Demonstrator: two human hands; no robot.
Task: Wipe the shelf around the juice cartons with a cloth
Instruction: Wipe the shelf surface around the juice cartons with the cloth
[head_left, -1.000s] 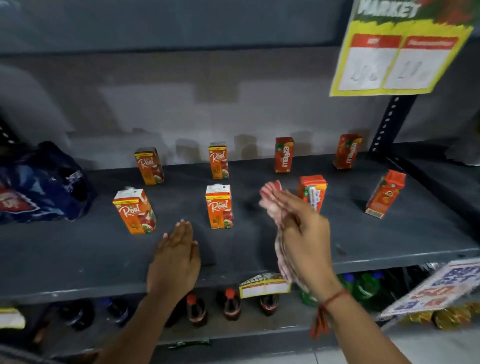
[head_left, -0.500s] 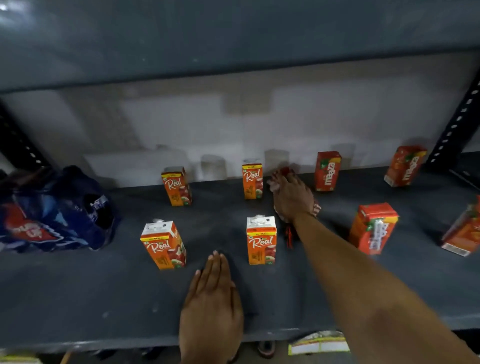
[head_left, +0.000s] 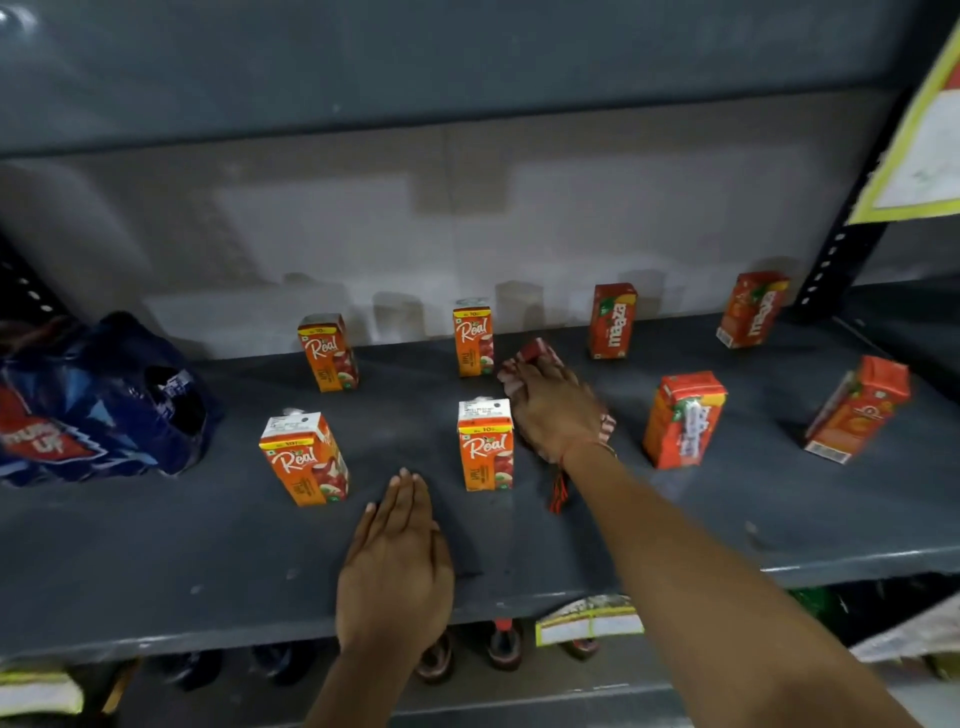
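Note:
Several orange juice cartons stand on the dark grey shelf (head_left: 156, 551) in two rows. My right hand (head_left: 555, 410) presses a red-and-white cloth (head_left: 537, 351) flat on the shelf, just right of the front middle carton (head_left: 485, 447) and in front of the back middle carton (head_left: 472, 338). Most of the cloth is hidden under that hand. My left hand (head_left: 397, 561) lies flat, palm down, fingers together, at the shelf's front edge and holds nothing. Further cartons stand at the front left (head_left: 306, 460), front right (head_left: 683, 418) and far right (head_left: 857, 410).
A blue plastic-wrapped pack (head_left: 98, 405) lies at the shelf's left end. A slotted black upright (head_left: 836, 260) and a yellow-edged price sign (head_left: 919, 140) are at the right. Bottles (head_left: 501, 642) stand on the shelf below, behind a price tag (head_left: 587, 621).
My right hand went from held up in front of the shelf with the cloth to pressed down between the cartons, then slid slightly toward me. The left hand stayed put.

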